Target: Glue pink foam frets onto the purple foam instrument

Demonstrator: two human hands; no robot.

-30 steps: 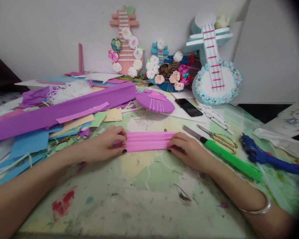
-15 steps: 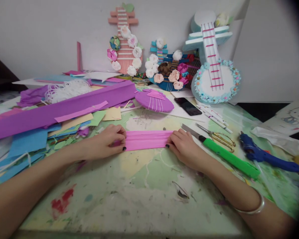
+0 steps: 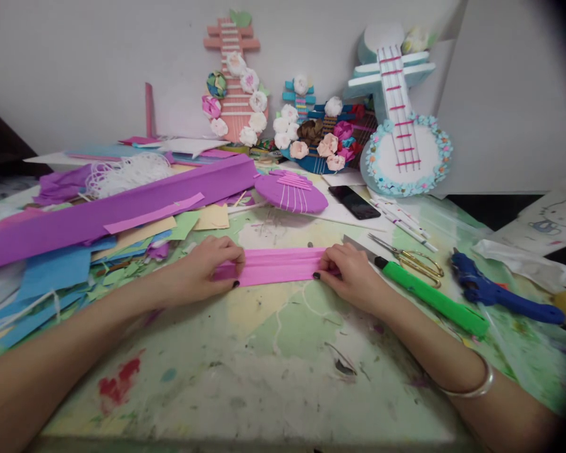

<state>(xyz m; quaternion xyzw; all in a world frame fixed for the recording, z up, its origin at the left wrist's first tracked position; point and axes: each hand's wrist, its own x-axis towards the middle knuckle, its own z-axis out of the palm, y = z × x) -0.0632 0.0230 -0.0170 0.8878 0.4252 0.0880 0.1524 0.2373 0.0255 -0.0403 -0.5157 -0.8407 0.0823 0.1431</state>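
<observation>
A strip of pink paper point(image 3: 283, 265) with lengthwise creases lies flat on the painted tabletop, between my hands. At its left end my left hand point(image 3: 212, 269) has fingers bent over the paper and the thumb at the lower edge. My right hand point(image 3: 348, 272) grips the other end the same way, fingers curled and thumb along the near edge. Both ends of the strip are partly covered by my fingers. Just right of my right hand are a green utility knife point(image 3: 434, 298) with its blade out and gold-handled scissors point(image 3: 412, 257).
Purple paper point(image 3: 122, 204), white string point(image 3: 128, 175) and paper scraps point(image 3: 54, 270) crowd the left. Behind are a purple string-decorated piece point(image 3: 290, 192), a phone point(image 3: 355, 201) and flower-decorated model instruments point(image 3: 240, 119). A blue glue gun point(image 3: 504, 292) lies at right.
My left fingers have shifted slightly right over the paper and arch a little more. My right fingers have drawn slightly inward along the strip. The paper stays nearly in place.
</observation>
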